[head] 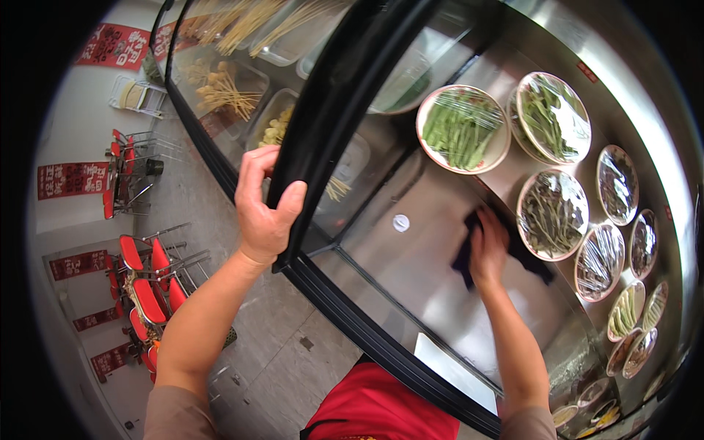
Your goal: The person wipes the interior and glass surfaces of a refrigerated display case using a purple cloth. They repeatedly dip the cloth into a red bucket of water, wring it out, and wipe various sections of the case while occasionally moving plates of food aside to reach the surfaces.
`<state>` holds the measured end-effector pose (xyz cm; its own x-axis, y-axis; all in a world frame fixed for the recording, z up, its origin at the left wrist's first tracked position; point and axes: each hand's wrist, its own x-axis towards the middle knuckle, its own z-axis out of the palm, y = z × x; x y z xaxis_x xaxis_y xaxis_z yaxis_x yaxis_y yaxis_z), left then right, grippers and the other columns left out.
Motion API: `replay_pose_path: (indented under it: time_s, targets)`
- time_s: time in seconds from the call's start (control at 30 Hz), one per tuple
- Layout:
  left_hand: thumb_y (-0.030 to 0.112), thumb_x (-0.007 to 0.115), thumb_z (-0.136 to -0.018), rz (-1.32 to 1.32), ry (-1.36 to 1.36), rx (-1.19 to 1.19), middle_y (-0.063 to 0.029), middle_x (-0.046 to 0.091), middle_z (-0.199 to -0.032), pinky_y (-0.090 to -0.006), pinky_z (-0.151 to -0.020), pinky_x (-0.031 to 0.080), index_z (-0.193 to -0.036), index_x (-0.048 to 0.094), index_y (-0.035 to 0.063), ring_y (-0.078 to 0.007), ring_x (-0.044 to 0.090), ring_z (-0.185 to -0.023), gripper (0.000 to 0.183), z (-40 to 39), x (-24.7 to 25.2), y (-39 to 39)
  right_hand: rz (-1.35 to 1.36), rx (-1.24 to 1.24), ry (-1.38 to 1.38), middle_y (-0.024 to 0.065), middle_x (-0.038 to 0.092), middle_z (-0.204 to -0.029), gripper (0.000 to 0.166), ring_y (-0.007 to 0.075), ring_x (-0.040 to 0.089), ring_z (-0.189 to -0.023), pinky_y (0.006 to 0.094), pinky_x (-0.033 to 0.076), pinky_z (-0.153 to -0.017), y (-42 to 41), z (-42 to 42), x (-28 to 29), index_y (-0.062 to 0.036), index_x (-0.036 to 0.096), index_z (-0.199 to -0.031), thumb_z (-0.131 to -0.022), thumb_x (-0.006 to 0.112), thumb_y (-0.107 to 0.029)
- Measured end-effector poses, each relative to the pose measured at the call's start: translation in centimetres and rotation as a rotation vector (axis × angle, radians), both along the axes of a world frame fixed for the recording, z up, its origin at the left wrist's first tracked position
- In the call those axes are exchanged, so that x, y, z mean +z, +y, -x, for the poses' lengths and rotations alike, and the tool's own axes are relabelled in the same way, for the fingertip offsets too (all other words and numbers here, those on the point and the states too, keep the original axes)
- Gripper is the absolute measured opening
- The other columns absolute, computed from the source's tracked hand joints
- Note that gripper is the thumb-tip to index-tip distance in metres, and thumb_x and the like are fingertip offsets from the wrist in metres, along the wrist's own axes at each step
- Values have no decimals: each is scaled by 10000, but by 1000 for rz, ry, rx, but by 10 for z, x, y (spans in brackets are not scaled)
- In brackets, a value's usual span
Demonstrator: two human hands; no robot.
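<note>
My left hand (265, 206) grips the black frame (344, 82) of a sliding glass door on a refrigerated display case. Its thumb lies on the near side of the frame and the fingers wrap the far edge. Inside the case, my right hand (489, 247) presses a dark cloth (466, 256) against the stainless-steel floor (418, 275). The hand is slightly blurred and hides part of the cloth. A small round white drain cover (401, 223) is left of it. Beside the cloth, on a raised steel ledge, stands a film-wrapped plate of dark strips (553, 214).
A film-covered bowl of green vegetables (463, 129) and several wrapped plates line the ledge. Behind the glass are skewers (234, 96) in clear trays. A white panel (454, 371) leans by the case's front track (379, 344). Red chairs (148, 300) stand on the tiled floor.
</note>
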<state>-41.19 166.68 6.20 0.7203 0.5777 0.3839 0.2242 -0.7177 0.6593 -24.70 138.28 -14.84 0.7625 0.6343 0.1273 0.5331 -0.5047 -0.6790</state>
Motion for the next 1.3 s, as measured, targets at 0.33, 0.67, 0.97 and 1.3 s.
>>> replay_pose_path:
  time_s: [0.33,0.67,0.97,1.3]
  targets:
    - [147,659,-743,-9,-40,15,-124,544,-1076,-300,-839,424,-1038,552,-24,-224,528,-964,357,1,-6,1,-98,2,358,279,550,-1074,268,390,566,-925,466,449,-797,185,82,34,28,547,-1027,-779,545,-71]
    - [156,550,-913,166,2,-104,-55,494,-1129,-264,-895,393,-1193,469,-29,-121,486,-981,345,-3,-10,3,114,809,-105,86,501,-1307,425,205,484,-1150,342,361,-961,-19,106,23,-110,558,-1218,-803,558,-199]
    - [160,539,-914,157,18,-70,-43,492,-1110,-269,-892,396,-1183,483,-9,-132,491,-982,322,3,-16,12,752,836,216,34,531,-1198,397,191,532,-1019,339,429,-843,-405,69,93,-194,636,-1132,-744,572,-135]
    - [210,463,-970,-28,156,47,-73,514,-1131,-289,-949,357,-1198,479,-21,-165,471,-1040,325,17,-29,38,332,266,1,121,365,-1424,576,323,370,-1273,516,281,-1044,-229,50,77,-208,450,-1343,-820,630,-366]
